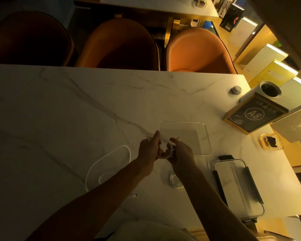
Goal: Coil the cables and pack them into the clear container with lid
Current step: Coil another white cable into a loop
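Note:
Both my hands hold one white cable (165,141) in a small coil above the marble table (76,105). My left hand (149,148) pinches its plug end, and my right hand (182,153) grips the loops. Just beyond them the clear container (202,136) stands open with nothing visible inside. Its clear lid (238,186) with dark clips lies to the right. A second white cable (109,164) lies loose in a wide loop on the left, its plug (134,195) near my left forearm. A small coiled clear-looking cable (175,181) rests under my right wrist.
A framed "A8" sign (255,115), a white cup-like cylinder (269,92), a small knob (236,89) and a glass ashtray (271,141) occupy the right end of the table. Three orange chairs (196,53) stand behind the far edge. Boxes line a shelf at the right.

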